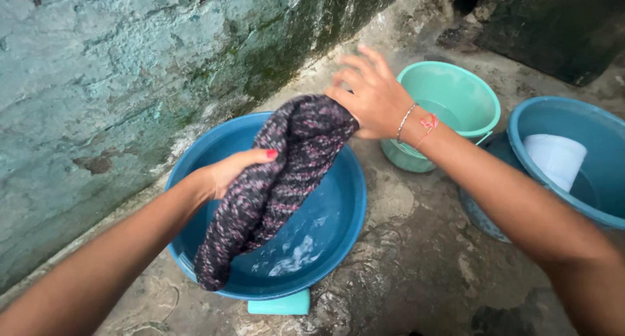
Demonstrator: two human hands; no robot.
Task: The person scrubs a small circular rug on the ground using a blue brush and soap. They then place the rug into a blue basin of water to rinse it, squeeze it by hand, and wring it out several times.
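Rough wet concrete floor (416,258) carries blue basin (338,212), green bucket (456,92) behind it, second blue tub (586,121) at right, turquoise block (280,305) at basin's near edge.

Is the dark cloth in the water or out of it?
Out. Both hands, left hand and right hand, hold the dark knitted cloth above the soapy water in the blue basin.

The cloth (273,186) is showing a dark, near-black knit flecked all over with pink and purple, and the basin (338,206) under it is showing deep blue with white suds in the water. The bucket (456,95) is looking mint green, the tub (586,134) blue with a white cup (555,159) inside, and the soap (280,305) pale turquoise. The wall (97,82) is showing faded teal streaked with dark green, the thumbnail (271,154) is wearing red, and the thread (429,122) on the wrist is showing red beside a silver bracelet (406,120).
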